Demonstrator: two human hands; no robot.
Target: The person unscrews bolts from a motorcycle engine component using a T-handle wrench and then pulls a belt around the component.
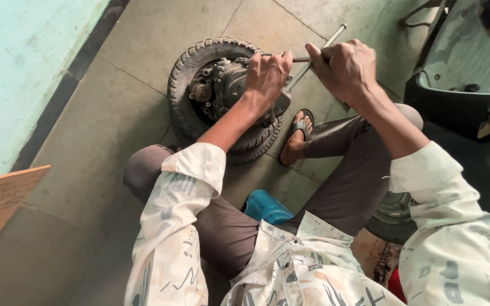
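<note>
Left hand [267,73] grasps the hub assembly [222,85] of the small tyre [185,73] lying on the floor beneath it, while right hand [341,68] clenches the thin metal rod [301,59] between both hands, apparently levering; steady bracing is required

small black wheel [222,96] flat on floor, metal rod [313,56] across it

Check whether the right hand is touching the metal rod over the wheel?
Touching. The head view shows the right hand closed around the metal rod, whose far end sticks out beyond the fingers above the wheel.
</note>
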